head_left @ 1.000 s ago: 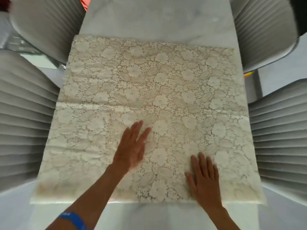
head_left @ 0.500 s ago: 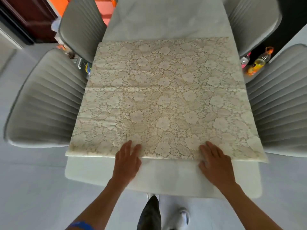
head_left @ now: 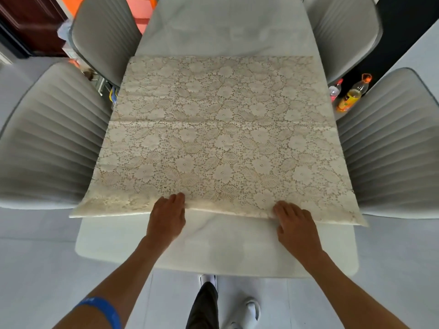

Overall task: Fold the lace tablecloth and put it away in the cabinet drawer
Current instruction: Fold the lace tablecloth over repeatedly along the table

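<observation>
Lying flat on the white table (head_left: pixel 213 248), the folded lace tablecloth (head_left: pixel 221 136) spanned nearly its full width between grey ribbed chairs (head_left: pixel 47 143). Left hand (head_left: pixel 166 219) and right hand (head_left: pixel 297 224) pinched its near edge, fingers curled onto the hem, palms on bare tabletop.

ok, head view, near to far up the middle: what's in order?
Shoes → bare table edge → left hand and right hand at the near hem → lace tablecloth → bare tabletop.
</observation>
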Available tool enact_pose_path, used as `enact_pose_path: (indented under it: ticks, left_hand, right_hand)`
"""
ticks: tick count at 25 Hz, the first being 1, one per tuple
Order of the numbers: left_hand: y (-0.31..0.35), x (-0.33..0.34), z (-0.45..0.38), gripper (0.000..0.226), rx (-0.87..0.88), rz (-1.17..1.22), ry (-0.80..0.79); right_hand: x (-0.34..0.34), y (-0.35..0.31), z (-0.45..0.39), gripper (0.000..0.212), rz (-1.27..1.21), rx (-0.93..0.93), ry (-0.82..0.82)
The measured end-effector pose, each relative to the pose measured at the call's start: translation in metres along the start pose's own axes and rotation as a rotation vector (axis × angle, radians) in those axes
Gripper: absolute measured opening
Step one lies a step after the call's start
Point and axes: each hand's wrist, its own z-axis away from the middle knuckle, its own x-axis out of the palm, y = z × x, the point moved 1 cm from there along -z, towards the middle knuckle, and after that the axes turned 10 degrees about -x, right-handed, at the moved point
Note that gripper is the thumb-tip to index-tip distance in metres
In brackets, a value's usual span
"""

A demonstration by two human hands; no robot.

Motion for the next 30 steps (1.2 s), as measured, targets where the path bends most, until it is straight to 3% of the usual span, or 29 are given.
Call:
enact_pose_path:
  ticks: [2,4,6,8,11,13,16,20,24,30]
  left_hand:
    - [-0.009,-0.006,-0.007,0.012,0.009,0.091,0.032]
    - [-0.025,-0.007,-0.007,0.028,-0.012,0.087,0.023]
    - [-0.037,-0.012,-0.004,0.046,-0.140,0.016,-0.120]
    - [-0.039,-0.023,0.000,0.050,-0.158,-0.129,-0.343]
    - [-0.035,-0.048,0.015,0.038,-0.060,-0.218,-0.750]
    - [-0.034,-0.066,0.026,0.026,-0.008,-0.209,-0.903]
    - [-0.029,-0.099,0.020,0.005,0.042,-0.123,-0.803]
    - [-0.014,-0.126,-0.040,0.014,0.095,-0.115,-0.654]
    - [0.000,-0.113,-0.127,0.022,0.114,-0.099,-0.576]
    - [0.024,-0.047,-0.213,0.033,0.217,-0.160,-0.645]
  right_hand:
    - [-0.003,0.015,0.002,0.040,0.005,0.018,0.011]
    - [-0.006,0.030,0.003,0.033,-0.010,0.079,0.015]
    - [-0.018,0.039,0.001,0.028,-0.039,0.106,-0.051]
    - [-0.033,0.041,0.003,0.027,-0.073,0.106,-0.275]
    - [-0.051,0.038,0.023,0.027,-0.141,0.047,-0.680]
    - [-0.063,0.044,0.036,0.030,-0.238,0.072,-0.821]
    - [-0.084,0.062,0.030,0.028,-0.248,0.135,-0.777]
    - [-0.102,0.090,-0.019,0.010,-0.216,0.207,-0.593]
    - [-0.086,0.117,-0.078,0.015,-0.262,0.376,-0.486]
    - [-0.017,0.137,-0.127,0.017,-0.325,0.364,-0.641]
